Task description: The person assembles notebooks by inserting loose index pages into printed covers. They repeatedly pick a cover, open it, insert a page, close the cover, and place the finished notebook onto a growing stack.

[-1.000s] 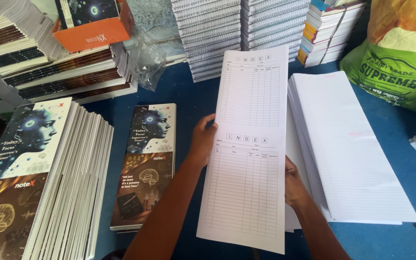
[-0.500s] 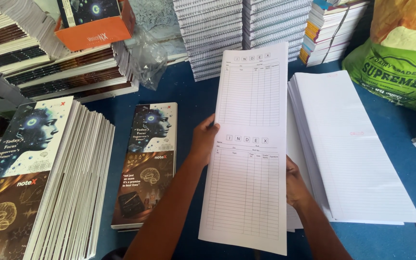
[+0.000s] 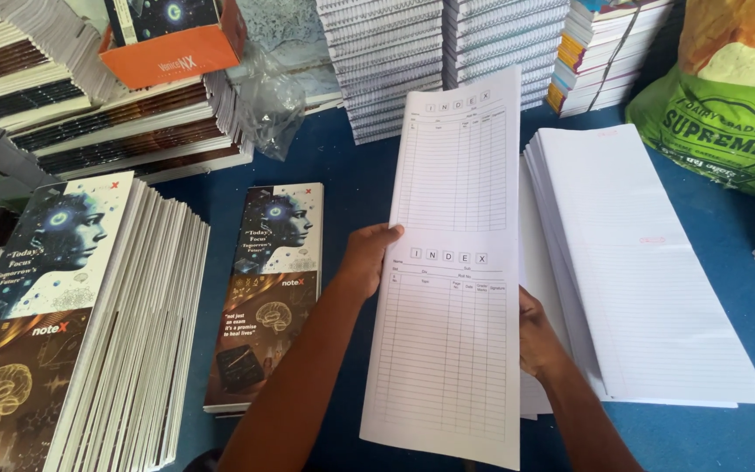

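A long printed sheet (image 3: 452, 280), judged light and floppy, is gripped at mid-edges by left hand (image 3: 369, 258) and right hand (image 3: 536, 336).

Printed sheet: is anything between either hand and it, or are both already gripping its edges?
Nothing visible stands between them. The left hand grips the printed sheet at its left edge, and the right hand holds its right edge lower down. The sheet is lifted above the blue table, beside the white paper stack.
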